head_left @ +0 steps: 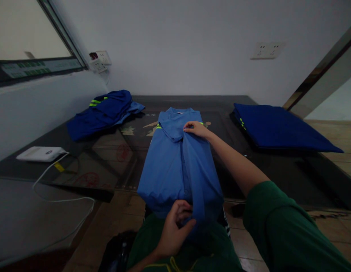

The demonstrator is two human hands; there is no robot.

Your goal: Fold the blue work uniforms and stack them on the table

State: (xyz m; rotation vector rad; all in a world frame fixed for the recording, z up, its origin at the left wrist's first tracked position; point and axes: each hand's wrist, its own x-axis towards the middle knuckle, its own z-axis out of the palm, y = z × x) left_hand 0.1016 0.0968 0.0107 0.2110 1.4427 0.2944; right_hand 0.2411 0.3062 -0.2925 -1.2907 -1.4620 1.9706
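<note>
A light-blue work shirt (166, 162) lies front up, its collar toward the wall and its lower part hanging over the table's near edge toward my lap. Yellow-green stripes show at its sides near the top. My right hand (196, 129) pinches the upper end of the front placket, just below the collar. Lower down, my left hand (177, 228) has its fingers curled at the shirt's front edge, thumb against the placket strip. That strip stands slightly raised between the two hands. Part of the left fingertips is hidden by the cloth.
On the dark table (221, 166), a crumpled dark-blue garment (104, 113) lies at the left and a flat, folded dark-blue stack (277, 126) at the right. A white device (41, 153) with a cable (50, 166) sits on the left. Wall sockets (267, 50) are behind.
</note>
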